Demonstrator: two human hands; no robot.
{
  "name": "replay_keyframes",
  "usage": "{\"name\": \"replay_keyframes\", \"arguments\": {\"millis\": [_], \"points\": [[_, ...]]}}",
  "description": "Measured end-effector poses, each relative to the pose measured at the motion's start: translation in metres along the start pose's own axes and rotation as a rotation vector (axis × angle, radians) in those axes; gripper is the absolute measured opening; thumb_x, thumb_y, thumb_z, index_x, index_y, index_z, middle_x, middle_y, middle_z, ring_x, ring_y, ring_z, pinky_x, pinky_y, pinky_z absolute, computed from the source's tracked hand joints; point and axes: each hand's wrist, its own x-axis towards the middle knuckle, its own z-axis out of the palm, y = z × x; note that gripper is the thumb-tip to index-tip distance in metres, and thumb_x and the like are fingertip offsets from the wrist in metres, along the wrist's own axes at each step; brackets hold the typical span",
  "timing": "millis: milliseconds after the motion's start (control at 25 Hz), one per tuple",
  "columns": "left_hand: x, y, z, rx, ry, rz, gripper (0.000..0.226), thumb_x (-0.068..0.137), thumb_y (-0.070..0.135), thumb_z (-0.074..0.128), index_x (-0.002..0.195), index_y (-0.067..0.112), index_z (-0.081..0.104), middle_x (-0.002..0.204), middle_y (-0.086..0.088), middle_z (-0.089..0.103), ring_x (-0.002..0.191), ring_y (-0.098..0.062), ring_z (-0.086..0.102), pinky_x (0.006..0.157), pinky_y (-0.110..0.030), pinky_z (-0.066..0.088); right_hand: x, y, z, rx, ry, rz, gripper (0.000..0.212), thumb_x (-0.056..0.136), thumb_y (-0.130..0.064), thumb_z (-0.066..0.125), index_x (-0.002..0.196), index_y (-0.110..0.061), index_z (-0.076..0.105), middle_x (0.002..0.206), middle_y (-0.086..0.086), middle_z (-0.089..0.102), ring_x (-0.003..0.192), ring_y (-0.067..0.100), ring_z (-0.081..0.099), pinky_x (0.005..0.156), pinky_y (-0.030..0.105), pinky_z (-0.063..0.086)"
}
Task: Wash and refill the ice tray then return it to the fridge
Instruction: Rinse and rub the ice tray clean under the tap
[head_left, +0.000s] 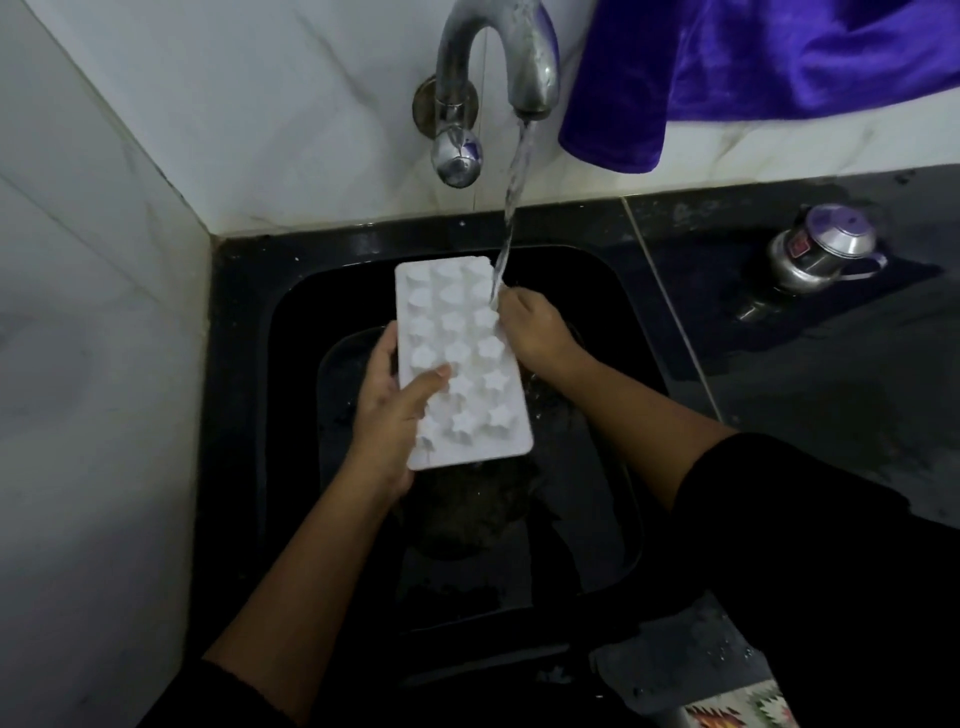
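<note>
Head view. A white ice tray (462, 364) with star-shaped cells is held over a black sink (244, 395), its long axis running away from the person and its far end tilted slightly to the left. Whether the cells face up or down cannot be told.

The left hand (392, 410) grips the tray's left long edge near the near end: the thumb lies across the tray's face and the fingers are wrapped behind it. The right hand (530, 327) clasps the right long edge towards the far end, fingers curled onto the rim.

A curved metal tap (498, 62) on the white tiled wall (104, 260) is running. Its stream of water (511, 208) falls onto the tray's far right corner, just beside the right hand's fingertips.

A purple cloth (753, 67) hangs at the upper right. A lidded steel pot (821, 249) stands on the wet dark counter (810, 395), well apart from the sink. Both forearms are bare below black sleeves (810, 545).
</note>
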Motion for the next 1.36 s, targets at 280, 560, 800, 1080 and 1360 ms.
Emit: {"name": "replay_keyframes", "arguments": {"millis": [280, 560, 800, 1080, 1360], "points": [[-0.014, 0.0, -0.012, 0.042, -0.09, -0.017, 0.068, 0.095, -0.002, 0.065, 0.153, 0.028, 0.047, 0.133, -0.003, 0.072, 0.117, -0.027, 0.072, 0.085, -0.041, 0.063, 0.015, -0.011, -0.006, -0.083, 0.031, -0.015, 0.036, 0.109, -0.031, 0.04, 0.095, -0.011, 0.067, 0.107, 0.014, 0.072, 0.101, 0.03, 0.067, 0.093, 0.043, 0.053], [-0.007, -0.003, -0.005, -0.027, -0.019, -0.02, 0.066, 0.094, -0.001, 0.069, 0.15, 0.028, 0.05, 0.129, -0.002, 0.074, 0.113, -0.024, 0.074, 0.082, -0.038, 0.063, 0.007, -0.007, -0.007, -0.247, -0.02, -0.082, 0.031, 0.107, -0.029, 0.044, 0.094, -0.009, 0.062, 0.102, 0.011, 0.07, 0.096, 0.03, 0.067, 0.086, 0.042, 0.054], [0.018, 0.0, -0.008, -0.061, 0.046, -0.012, 0.066, 0.094, 0.003, 0.071, 0.151, 0.029, 0.049, 0.134, -0.003, 0.071, 0.116, -0.028, 0.072, 0.084, -0.046, 0.063, -0.027, 0.009, -0.004, -0.256, -0.167, -0.133, 0.033, 0.108, -0.034, 0.043, 0.095, -0.013, 0.064, 0.097, 0.006, 0.07, 0.09, 0.025, 0.068, 0.083, 0.044, 0.055], [0.03, -0.001, 0.001, -0.038, 0.071, -0.053, 0.064, 0.093, 0.004, 0.071, 0.149, 0.029, 0.051, 0.128, -0.002, 0.074, 0.11, -0.027, 0.074, 0.076, -0.041, 0.064, -0.054, 0.021, -0.005, -0.183, -0.146, -0.079, 0.028, 0.109, -0.029, 0.043, 0.094, -0.017, 0.062, 0.092, 0.001, 0.067, 0.086, 0.019, 0.064, 0.079, 0.039, 0.052], [0.025, -0.014, 0.016, 0.035, 0.005, -0.125, 0.06, 0.094, 0.007, 0.072, 0.147, 0.028, 0.054, 0.125, -0.005, 0.075, 0.105, -0.027, 0.076, 0.07, -0.039, 0.063, -0.033, 0.028, -0.009, -0.024, 0.015, 0.074, 0.025, 0.105, -0.032, 0.042, 0.09, -0.021, 0.06, 0.089, 0.0, 0.064, 0.086, 0.021, 0.063, 0.079, 0.038, 0.051]]}}
